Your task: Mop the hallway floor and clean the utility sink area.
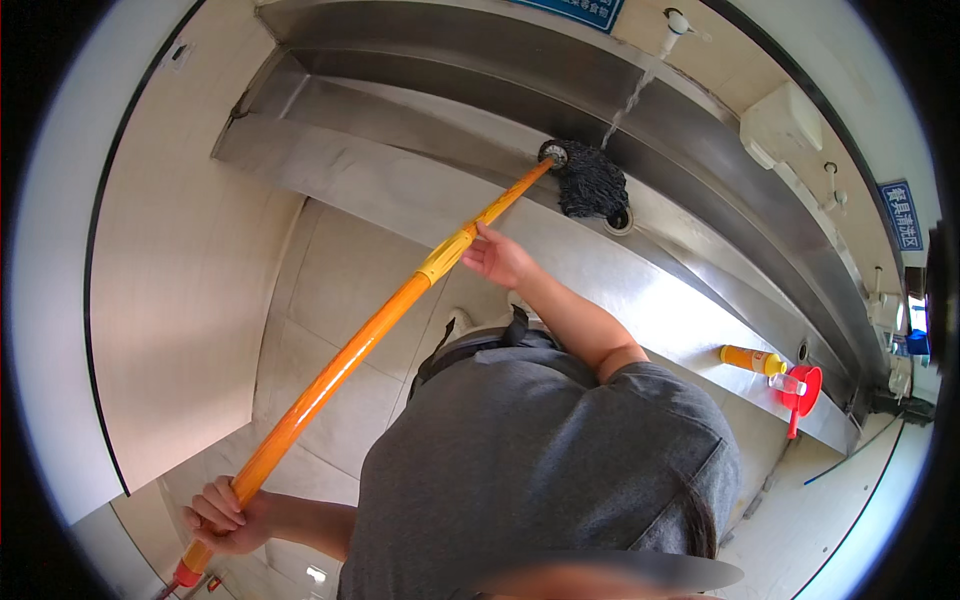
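Observation:
A mop with a long orange handle (352,352) slants from the lower left up to the sink. My left hand (232,517) is wrapped around the handle near its red-capped end. Farther up, my right hand (499,255) holds it loosely beside the yellow grip collar (444,256), fingertips partly hidden behind the pole. The dark string mop head (594,182) rests in a long stainless-steel trough sink (420,120), next to a round drain (619,222). Water runs from a white tap (677,24) into the trough just behind the mop head.
On the sink's front ledge lie a yellow bottle (750,360), a clear plastic bottle (787,385) and a red dipper (808,394). A white wall box (781,126) and further taps line the back wall. A pale partition (180,262) stands at the left.

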Motion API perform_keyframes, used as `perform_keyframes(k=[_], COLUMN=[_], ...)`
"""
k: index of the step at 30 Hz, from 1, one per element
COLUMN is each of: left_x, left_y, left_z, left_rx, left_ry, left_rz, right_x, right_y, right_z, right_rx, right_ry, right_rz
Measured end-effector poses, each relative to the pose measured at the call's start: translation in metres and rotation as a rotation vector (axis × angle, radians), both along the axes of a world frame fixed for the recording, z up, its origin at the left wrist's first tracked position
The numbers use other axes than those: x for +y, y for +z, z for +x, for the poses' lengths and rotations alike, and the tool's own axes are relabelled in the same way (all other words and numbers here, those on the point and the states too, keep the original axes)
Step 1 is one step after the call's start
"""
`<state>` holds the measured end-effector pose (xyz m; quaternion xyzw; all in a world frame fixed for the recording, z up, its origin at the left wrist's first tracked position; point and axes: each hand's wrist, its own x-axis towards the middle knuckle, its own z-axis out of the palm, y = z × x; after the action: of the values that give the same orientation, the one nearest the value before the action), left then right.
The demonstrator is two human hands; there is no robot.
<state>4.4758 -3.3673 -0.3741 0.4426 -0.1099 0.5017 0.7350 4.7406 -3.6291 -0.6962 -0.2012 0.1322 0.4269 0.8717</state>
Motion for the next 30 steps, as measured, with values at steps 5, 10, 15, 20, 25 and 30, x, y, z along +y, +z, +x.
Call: perform_keyframes(k=[5, 10, 15, 20, 25, 30], left_x=[0.004, 0.04, 0.093, 0.127, 0.16, 0.161], left_y=[-0.022, -0.081, -0.18, -0.228, -0.226, -0.166], left_z=[-0.024, -0.064, -0.119, -0.146, -0.143, -0.107], left_rx=[0.037, 0.177, 0.366, 0.44, 0.512, 0.343], left_ry=[0.086, 0.218, 0.624, 0.658, 0.635, 0.421], left_rz=[-0.029, -0.251, -0.579, -0.783, -0.782, -0.649], right_x=[0.01, 0.021, 0.028, 0.026, 0.025, 0.022], right_y=[0.004, -0.019, -0.017, 0.031, 0.058, 0.059], right_z=[-0.004, -0.014, -0.041, -0.051, -0.054, -0.045], right_rx=[-0.011, 0.017, -0.099, -0.176, -0.302, -0.277], right_ry=[-0.02, -0.004, 0.313, 0.314, 0.296, 0.183], right_rz=[0.035, -0.091, -0.454, -0.501, -0.415, -0.412])
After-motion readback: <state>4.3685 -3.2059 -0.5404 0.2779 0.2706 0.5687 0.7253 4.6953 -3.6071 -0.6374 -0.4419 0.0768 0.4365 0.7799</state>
